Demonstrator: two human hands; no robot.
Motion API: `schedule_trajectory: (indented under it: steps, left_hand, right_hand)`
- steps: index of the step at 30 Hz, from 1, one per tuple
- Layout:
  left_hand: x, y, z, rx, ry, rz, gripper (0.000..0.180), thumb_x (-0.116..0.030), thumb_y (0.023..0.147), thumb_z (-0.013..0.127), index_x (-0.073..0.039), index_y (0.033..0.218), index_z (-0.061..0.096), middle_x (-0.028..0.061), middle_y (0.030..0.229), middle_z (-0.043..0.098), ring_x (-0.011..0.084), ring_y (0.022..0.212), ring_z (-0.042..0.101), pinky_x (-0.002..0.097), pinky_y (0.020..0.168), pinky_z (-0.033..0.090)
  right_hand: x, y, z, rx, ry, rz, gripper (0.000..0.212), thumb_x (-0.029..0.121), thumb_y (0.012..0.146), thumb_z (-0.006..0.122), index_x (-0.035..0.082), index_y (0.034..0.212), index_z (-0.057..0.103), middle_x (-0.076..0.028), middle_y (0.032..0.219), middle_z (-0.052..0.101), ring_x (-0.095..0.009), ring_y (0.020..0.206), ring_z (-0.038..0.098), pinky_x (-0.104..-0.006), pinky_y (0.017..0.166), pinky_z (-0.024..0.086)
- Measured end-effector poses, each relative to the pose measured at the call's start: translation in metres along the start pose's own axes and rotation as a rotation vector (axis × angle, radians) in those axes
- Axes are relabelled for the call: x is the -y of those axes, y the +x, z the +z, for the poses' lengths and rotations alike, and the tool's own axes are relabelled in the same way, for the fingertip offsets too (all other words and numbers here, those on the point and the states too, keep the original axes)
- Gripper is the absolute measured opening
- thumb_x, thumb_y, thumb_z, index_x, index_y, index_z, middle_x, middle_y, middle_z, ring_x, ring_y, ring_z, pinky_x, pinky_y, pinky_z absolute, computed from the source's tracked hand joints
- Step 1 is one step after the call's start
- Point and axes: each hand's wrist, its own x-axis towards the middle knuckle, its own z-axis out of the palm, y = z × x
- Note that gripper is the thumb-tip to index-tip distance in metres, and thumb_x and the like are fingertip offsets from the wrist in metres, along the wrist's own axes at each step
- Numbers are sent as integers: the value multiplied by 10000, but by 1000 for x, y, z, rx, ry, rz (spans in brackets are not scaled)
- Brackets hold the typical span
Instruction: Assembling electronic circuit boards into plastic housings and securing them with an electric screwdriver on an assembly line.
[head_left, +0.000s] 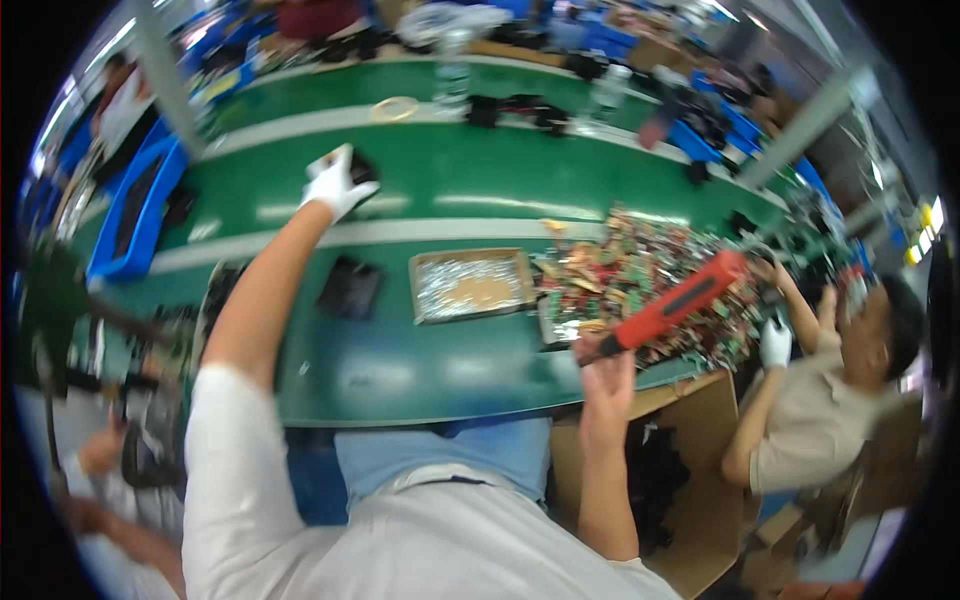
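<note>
Head view: cluttered room, green bench spanning middle, co-worker at right, carton below edge. Board heap sprawls, tray just beside it. Red tool hangs over heap, bare right hand clasping its near end; low swing could snag boards, scatter them. Gloved left hand, beyond white strip, grasps dark case, finger detail blurred; loose hold could drop it.

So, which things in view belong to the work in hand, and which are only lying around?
Likely in the work:
red-and-black tool, held in the right hand
dark piece, at the gloved left hand; grip blurred

Probably just lying around:
clear bottle
pale yellowish ring
</note>
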Motion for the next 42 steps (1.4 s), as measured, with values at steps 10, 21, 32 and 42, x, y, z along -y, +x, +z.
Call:
schedule_trajectory:
  steps: [10,21,32,42]
  left_hand:
    - [-261,-56,-95,502,-33,396,603,-483,909,683,-44,1322,713,154,1396,685,363,1269,640,396,1122,499]
    - [-482,38,55,346,172,976,449,-359,907,606,-97,1239,756,138,1237,760,383,1093,714,453,990,568]
    - [-696,126,252,402,-36,822,759,-271,890,670,-250,1603,411,224,1323,669,380,1120,709,500,939,580]
    - [-685,151,290,98,-175,873,316,-309,865,715,-77,1078,738,172,1064,766,390,952,733,472,877,587]
  right_hand:
    - [-58,-30,-6,-293,-132,26,656,1,899,752,24,1493,473,-160,1278,657,-210,1042,670,-309,896,545]
    - [-54,-2,-4,-371,-885,-334,112,132,823,861,93,821,756,7,624,598,-171,496,508,-301,476,411]
    - [-88,-14,-18,-297,-1136,-342,253,175,824,826,162,650,643,-3,577,480,-239,486,460,-346,469,379]
    - [-86,-12,-20,-294,-1264,-465,149,189,794,852,170,752,710,31,625,548,-180,497,472,-290,466,385]
